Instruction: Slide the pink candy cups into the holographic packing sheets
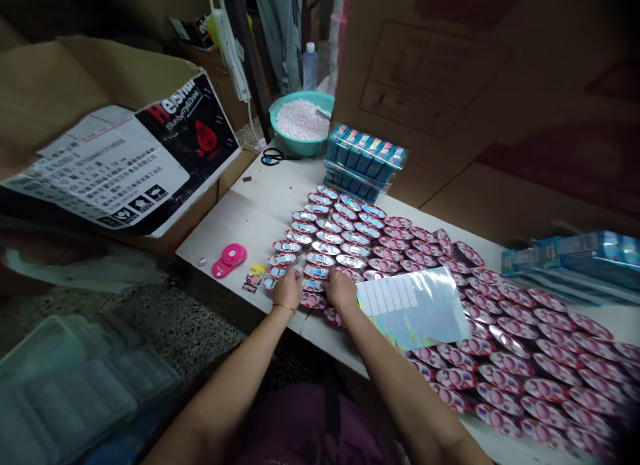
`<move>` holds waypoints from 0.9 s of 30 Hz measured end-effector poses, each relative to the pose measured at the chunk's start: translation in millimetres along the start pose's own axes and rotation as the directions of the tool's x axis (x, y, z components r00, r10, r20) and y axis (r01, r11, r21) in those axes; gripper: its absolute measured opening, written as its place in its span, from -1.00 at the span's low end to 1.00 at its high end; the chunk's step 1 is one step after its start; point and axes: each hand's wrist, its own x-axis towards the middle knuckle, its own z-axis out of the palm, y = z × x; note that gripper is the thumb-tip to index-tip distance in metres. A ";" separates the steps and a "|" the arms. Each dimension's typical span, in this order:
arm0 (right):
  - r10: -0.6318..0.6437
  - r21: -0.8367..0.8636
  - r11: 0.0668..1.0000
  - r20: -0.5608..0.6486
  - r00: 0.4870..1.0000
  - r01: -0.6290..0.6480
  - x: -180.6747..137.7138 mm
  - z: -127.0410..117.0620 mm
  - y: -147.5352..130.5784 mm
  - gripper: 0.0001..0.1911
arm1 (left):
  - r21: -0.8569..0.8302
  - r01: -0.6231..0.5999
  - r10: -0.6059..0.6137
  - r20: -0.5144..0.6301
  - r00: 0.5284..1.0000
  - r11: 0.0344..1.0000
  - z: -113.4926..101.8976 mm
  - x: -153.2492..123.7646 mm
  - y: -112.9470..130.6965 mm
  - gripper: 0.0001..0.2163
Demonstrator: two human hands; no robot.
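Observation:
Rows of small pink oval cases [345, 238] cover the white table [250, 218]; those at the left carry shiny holographic stickers, those at the right [525, 365] do not. My left hand [287, 288] and my right hand [340, 290] rest close together on the nearest stickered cases at the table's front edge, fingers curled and pressed down on one case. A holographic sticker sheet [415, 308], several strips peeled off, lies just right of my right hand.
A pink round gadget [229, 259] and a small card [254, 277] lie left of the cases. Black scissors [277, 157], a teal bowl of pink pellets [301, 122] and wrapped blue boxes [363, 158] stand at the back. More blue packs [575, 255] lie right. Cardboard boxes [125, 152] flank the left.

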 end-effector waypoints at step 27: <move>-0.493 -0.473 0.819 -0.288 0.821 0.326 -35.8 -60.1 239.2 -0.71 | -0.350 -0.412 0.509 0.256 0.822 0.841 75.2 -17.8 153.6 -0.86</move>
